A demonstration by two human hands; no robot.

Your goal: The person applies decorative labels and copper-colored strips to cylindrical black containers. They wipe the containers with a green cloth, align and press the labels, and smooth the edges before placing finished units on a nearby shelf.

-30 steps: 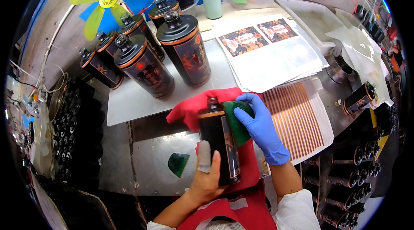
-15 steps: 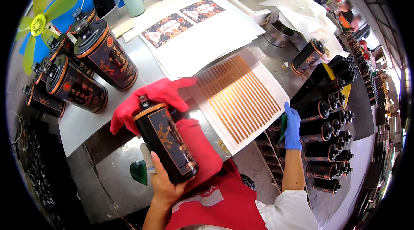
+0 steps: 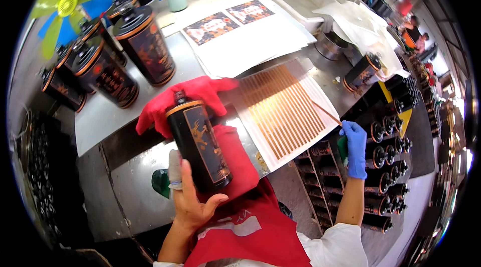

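A black bottle [image 3: 198,142] with gold decoration and an orange-gold rim lies tilted on red cloth [image 3: 235,159] in front of me. My left hand [image 3: 193,202] is beside its lower end, thumb and fingers apart; one finger wears a grey cover. Whether it still touches the bottle is hard to tell. My right hand [image 3: 354,147], in a blue glove, pinches the end of a thin gold strip [image 3: 328,113] raised off the white sheet of gold strips [image 3: 280,111]. A green flat piece [image 3: 342,150] is also held in that hand, against the palm.
Several finished-looking bottles [image 3: 145,46] stand at the left by a green fan [image 3: 67,4]. Printed sheets [image 3: 240,41], a white basin [image 3: 295,1] and a metal bowl [image 3: 331,45] lie farther back. A green flat piece [image 3: 160,183] rests near my left hand. Racked bottles [image 3: 381,157] fill the right.
The right hand has drawn a gold strip's end up from the sheet. My left hand has loosened from around the bottle, its thumb now spread away. The whole view has shifted slightly.
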